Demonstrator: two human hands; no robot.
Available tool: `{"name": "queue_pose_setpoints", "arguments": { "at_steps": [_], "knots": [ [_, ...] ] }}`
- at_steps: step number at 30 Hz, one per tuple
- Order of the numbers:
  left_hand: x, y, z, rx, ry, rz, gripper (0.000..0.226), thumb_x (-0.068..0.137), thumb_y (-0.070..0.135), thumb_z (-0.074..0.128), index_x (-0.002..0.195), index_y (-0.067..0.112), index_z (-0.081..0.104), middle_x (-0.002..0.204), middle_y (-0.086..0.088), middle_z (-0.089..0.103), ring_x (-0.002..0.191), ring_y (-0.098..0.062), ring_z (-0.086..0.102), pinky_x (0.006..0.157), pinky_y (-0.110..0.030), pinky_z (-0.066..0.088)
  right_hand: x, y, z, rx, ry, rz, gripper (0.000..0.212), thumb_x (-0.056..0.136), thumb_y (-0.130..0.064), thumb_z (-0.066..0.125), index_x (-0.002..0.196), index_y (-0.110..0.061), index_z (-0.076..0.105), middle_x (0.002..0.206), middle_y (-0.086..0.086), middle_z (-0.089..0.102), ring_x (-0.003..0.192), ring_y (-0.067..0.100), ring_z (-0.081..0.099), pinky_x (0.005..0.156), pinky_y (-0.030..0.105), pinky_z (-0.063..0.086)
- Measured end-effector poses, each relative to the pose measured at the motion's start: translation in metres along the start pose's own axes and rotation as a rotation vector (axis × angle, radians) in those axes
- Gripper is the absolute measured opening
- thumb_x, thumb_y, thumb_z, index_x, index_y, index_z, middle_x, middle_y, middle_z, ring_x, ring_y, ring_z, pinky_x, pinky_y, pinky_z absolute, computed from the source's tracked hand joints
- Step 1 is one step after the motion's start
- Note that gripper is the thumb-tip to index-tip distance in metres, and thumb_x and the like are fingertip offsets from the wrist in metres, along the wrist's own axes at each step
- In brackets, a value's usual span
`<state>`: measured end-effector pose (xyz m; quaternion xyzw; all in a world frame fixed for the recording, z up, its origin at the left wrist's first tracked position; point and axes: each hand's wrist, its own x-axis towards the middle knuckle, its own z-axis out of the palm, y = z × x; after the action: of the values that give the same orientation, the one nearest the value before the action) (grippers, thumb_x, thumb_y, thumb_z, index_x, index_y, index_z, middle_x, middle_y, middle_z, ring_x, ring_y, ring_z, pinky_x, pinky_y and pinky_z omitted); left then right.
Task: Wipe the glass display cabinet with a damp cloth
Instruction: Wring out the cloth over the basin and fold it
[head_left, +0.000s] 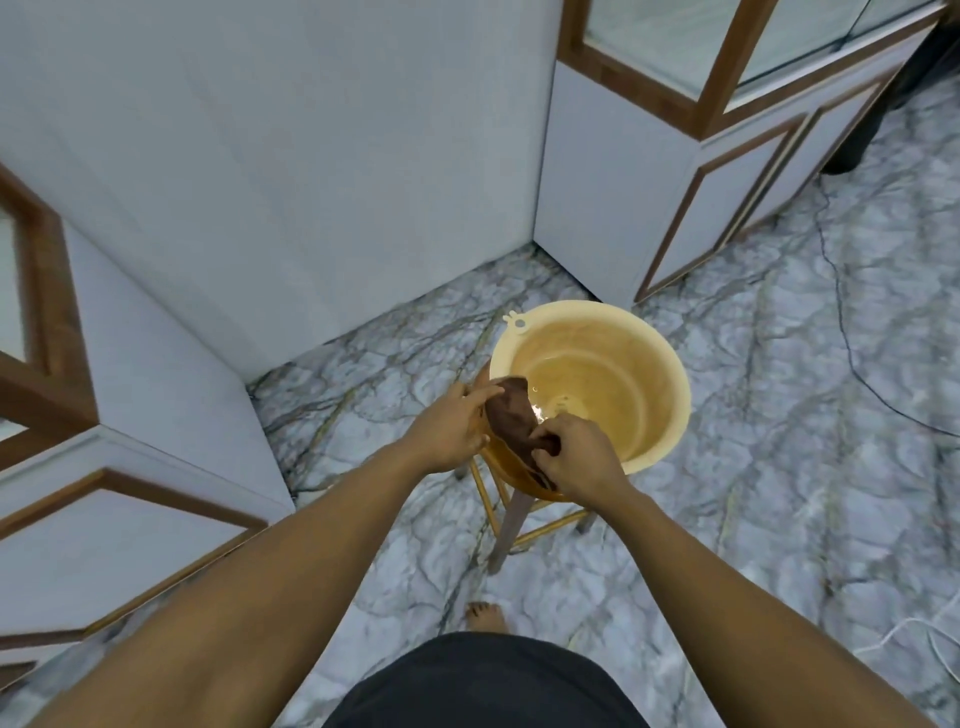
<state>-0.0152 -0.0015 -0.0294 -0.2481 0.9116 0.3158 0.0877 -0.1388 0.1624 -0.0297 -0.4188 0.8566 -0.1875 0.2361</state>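
Observation:
A brown cloth (511, 410), bunched and twisted, is held over the near rim of a pale yellow basin (670, 384) with water in it. My left hand (449, 431) grips the cloth's upper end at the basin's left rim. My right hand (576, 457) is closed on the lower end just in front of the rim. The glass display cabinet (727, 78), white with brown wood framing and glass panes, stands at the upper right.
The basin rests on a small stool (511, 525) on a marble-pattern floor. Another white and wood cabinet (130, 364) runs along the left. A thin black cable (844, 332) trails across the floor at right. My bare foot (485, 616) is below the stool.

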Motion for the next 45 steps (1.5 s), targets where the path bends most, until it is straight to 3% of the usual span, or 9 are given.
{"name": "queue_pose_setpoints", "arguments": {
  "at_steps": [5,10,14,18,24,29,33,39,45],
  "knots": [
    [-0.004,-0.002,-0.005,-0.004,-0.017,0.107,0.069,0.087,0.024,0.072,0.148,0.035,0.042,0.154,-0.009,0.025,0.139,-0.027,0.034,0.109,-0.041,0.043,0.005,-0.019,-0.015,0.173,-0.007,-0.066,0.017,0.084,-0.014,0.070,0.099,-0.022,0.072,0.089,-0.003,0.068,0.084,0.018,0.063,0.069,0.026,0.046],
    [-0.005,-0.007,-0.023,-0.176,0.039,0.097,0.042,0.093,0.016,0.063,0.133,0.028,0.059,0.125,-0.006,0.056,0.114,-0.024,0.055,0.098,-0.045,0.050,0.017,-0.048,-0.035,0.385,-0.032,-0.096,0.019,0.083,-0.005,0.070,0.089,-0.023,0.064,0.084,0.001,0.071,0.080,0.021,0.066,0.065,0.027,0.050],
    [-0.019,-0.015,-0.044,-0.445,0.155,0.002,0.041,0.101,0.013,0.052,0.138,0.031,0.056,0.133,-0.003,0.065,0.112,-0.022,0.065,0.096,-0.038,0.056,0.028,-0.067,-0.051,0.593,-0.147,-0.102,0.019,0.082,0.007,0.070,0.082,-0.009,0.060,0.089,0.016,0.072,0.084,0.033,0.068,0.073,0.039,0.054],
    [-0.032,-0.022,-0.064,-0.793,0.306,-0.057,0.035,0.106,0.013,0.044,0.133,0.024,0.062,0.128,-0.001,0.068,0.108,-0.009,0.069,0.084,-0.025,0.060,0.044,-0.088,-0.057,0.741,-0.306,-0.054,0.026,0.083,-0.016,0.080,0.075,-0.015,0.055,0.083,0.011,0.065,0.079,0.026,0.061,0.066,0.033,0.045],
    [-0.054,-0.047,-0.090,-1.047,0.456,-0.157,0.043,0.102,0.001,0.039,0.114,0.027,0.070,0.116,-0.005,0.073,0.103,-0.019,0.072,0.090,-0.036,0.060,0.077,-0.135,-0.048,0.855,-0.297,-0.119,0.026,0.085,0.001,0.074,0.097,-0.019,0.062,0.111,0.010,0.068,0.092,0.022,0.066,0.074,0.036,0.058],
    [-0.071,-0.077,-0.108,-1.021,0.505,-0.267,0.039,0.095,0.028,0.049,0.130,0.045,0.056,0.138,0.008,0.061,0.125,-0.014,0.058,0.105,-0.034,0.042,0.107,-0.187,-0.038,0.783,-0.293,-0.276,0.030,0.083,0.006,0.075,0.092,-0.022,0.066,0.106,0.001,0.066,0.093,0.017,0.065,0.075,0.030,0.062],
    [-0.083,-0.104,-0.121,-1.047,0.549,-0.249,0.043,0.091,0.046,0.060,0.133,0.040,0.059,0.134,0.009,0.064,0.127,-0.013,0.059,0.109,-0.035,0.043,0.129,-0.232,-0.029,0.781,-0.360,-0.375,0.033,0.082,0.009,0.074,0.093,-0.020,0.064,0.098,0.004,0.065,0.079,0.010,0.064,0.064,0.023,0.057],
    [-0.078,-0.157,-0.180,-0.955,0.621,-0.247,0.022,0.089,0.023,0.072,0.110,0.024,0.071,0.101,0.000,0.075,0.106,-0.027,0.071,0.099,-0.045,0.055,0.179,-0.297,-0.003,0.730,-0.387,-0.477,0.042,0.083,0.009,0.071,0.101,-0.028,0.061,0.119,0.006,0.059,0.076,0.025,0.065,0.060,0.042,0.061],
    [-0.069,-0.223,-0.255,-0.815,0.735,-0.312,0.031,0.090,0.007,0.068,0.114,0.026,0.069,0.092,-0.012,0.076,0.093,-0.028,0.073,0.093,-0.039,0.058,0.239,-0.368,0.015,0.641,-0.373,-0.554,0.061,0.082,0.014,0.070,0.115,-0.035,0.056,0.130,-0.004,0.057,0.088,0.029,0.073,0.063,0.032,0.061]
  ]
}}
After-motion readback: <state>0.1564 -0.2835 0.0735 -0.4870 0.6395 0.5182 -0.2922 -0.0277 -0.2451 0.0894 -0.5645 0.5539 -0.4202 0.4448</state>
